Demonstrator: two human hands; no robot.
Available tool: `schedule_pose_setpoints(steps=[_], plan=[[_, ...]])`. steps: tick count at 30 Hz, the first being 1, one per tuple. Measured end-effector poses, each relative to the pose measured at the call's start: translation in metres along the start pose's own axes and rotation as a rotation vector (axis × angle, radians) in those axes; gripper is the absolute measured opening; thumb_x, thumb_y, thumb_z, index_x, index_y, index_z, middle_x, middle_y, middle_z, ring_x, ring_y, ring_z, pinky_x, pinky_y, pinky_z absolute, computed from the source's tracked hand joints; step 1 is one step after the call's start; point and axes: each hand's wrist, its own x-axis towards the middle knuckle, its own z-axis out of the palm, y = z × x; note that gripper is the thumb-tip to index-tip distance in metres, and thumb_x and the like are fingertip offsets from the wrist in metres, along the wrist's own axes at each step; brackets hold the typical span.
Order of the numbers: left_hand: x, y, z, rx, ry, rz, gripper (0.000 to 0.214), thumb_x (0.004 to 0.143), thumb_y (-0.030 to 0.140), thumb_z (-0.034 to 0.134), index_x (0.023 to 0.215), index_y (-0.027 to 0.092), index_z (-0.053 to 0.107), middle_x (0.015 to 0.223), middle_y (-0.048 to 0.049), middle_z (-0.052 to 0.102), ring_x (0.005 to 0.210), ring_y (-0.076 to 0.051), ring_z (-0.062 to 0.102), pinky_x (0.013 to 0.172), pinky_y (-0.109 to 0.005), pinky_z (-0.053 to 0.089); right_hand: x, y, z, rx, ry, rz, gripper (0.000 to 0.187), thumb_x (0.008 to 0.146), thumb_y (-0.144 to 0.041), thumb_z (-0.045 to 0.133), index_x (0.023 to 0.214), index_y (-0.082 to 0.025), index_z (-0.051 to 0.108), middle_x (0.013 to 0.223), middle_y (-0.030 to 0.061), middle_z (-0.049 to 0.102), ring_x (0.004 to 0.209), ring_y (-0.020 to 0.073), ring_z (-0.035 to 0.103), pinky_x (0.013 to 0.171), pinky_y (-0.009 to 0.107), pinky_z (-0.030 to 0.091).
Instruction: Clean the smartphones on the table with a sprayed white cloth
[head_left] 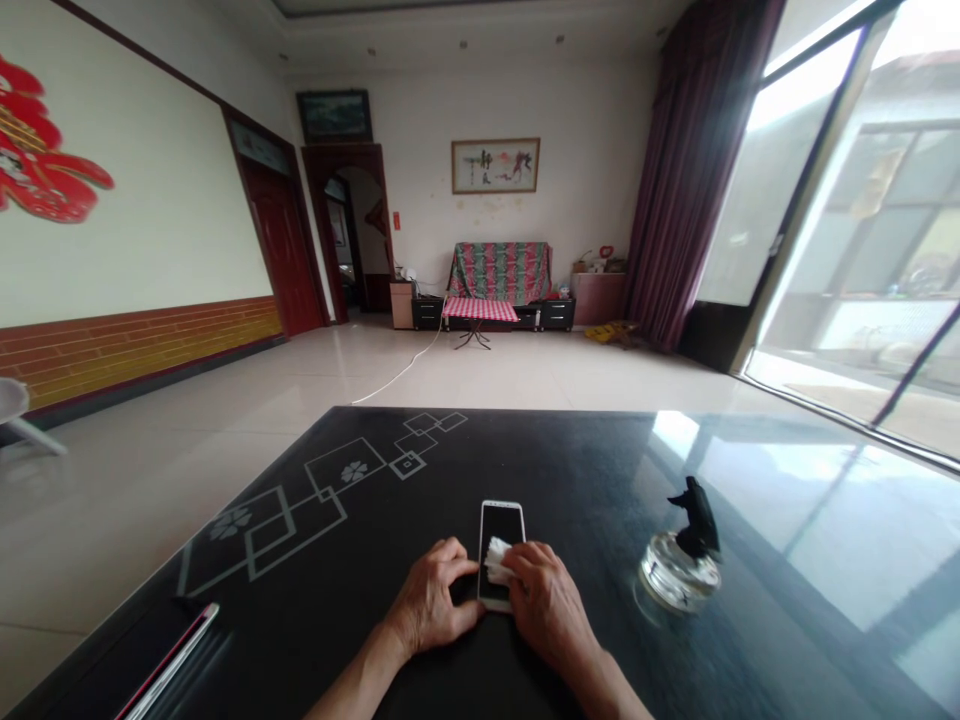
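A white-framed smartphone (pixel 491 518) lies face up on the glossy black table (pixel 570 470), its dark screen partly covered. My left hand (pixel 435 595) grips the phone's left edge, the thumb near the lower corner and the fingers curled beside it. Pinched in the fingers of my right hand (pixel 551 605) is a crumpled white tissue (pixel 496 560), which rests on the screen. The right hand covers the lower right part of the phone. To the right stands a clear spray bottle (pixel 679 575) with a black trigger head (pixel 699 520).
At the table's left front corner lies a dark flat object with a pink and white edge (pixel 172 655). Farther off, a small checked-cloth table (pixel 480 310) stands before a cabinet (pixel 556 315). A purple curtain (pixel 675 200) hangs beside glass doors on the right.
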Motion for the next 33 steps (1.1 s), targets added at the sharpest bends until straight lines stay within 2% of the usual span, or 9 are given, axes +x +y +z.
schedule_pose_setpoints(steps=[5, 10, 18, 33], plan=[[0.0, 0.0, -0.003, -0.003, -0.031, -0.003, 0.029, 0.065, 0.019, 0.069, 0.094, 0.021, 0.07, 0.086, -0.0033, 0.057, 0.082, -0.02, 0.056, 0.075, -0.031, 0.048, -0.011, -0.008, -0.004, 0.024, -0.012, 0.03, 0.03, 0.082, -0.008, 0.045, 0.095, -0.022, 0.068, 0.1, 0.0038, 0.065, 0.095, 0.019, 0.054, 0.088, 0.028, 0.039], [0.001, 0.002, -0.005, -0.012, -0.045, -0.02, 0.027, 0.066, 0.019, 0.069, 0.093, 0.022, 0.07, 0.085, -0.0028, 0.057, 0.081, -0.02, 0.056, 0.075, -0.03, 0.048, -0.008, -0.008, -0.004, 0.03, -0.019, 0.052, 0.029, 0.081, -0.008, 0.046, 0.093, -0.023, 0.068, 0.098, 0.0031, 0.065, 0.094, 0.0186, 0.054, 0.088, 0.028, 0.04], [0.003, 0.006, -0.008, -0.025, -0.056, -0.046, 0.022, 0.067, 0.023, 0.07, 0.088, 0.021, 0.07, 0.084, -0.003, 0.057, 0.08, -0.02, 0.056, 0.073, -0.031, 0.048, 0.015, 0.005, 0.003, -0.028, 0.001, 0.051, 0.029, 0.08, -0.008, 0.046, 0.093, -0.021, 0.069, 0.099, 0.0029, 0.066, 0.096, 0.0176, 0.054, 0.089, 0.027, 0.039], [0.002, 0.001, -0.004, -0.021, -0.04, -0.039, 0.031, 0.063, 0.022, 0.072, 0.094, 0.021, 0.07, 0.088, -0.0037, 0.059, 0.081, -0.021, 0.056, 0.075, -0.032, 0.049, 0.063, 0.034, 0.006, -0.155, -0.056, 0.107, 0.031, 0.083, -0.01, 0.044, 0.098, -0.02, 0.069, 0.103, 0.0049, 0.066, 0.095, 0.0167, 0.057, 0.089, 0.026, 0.038]])
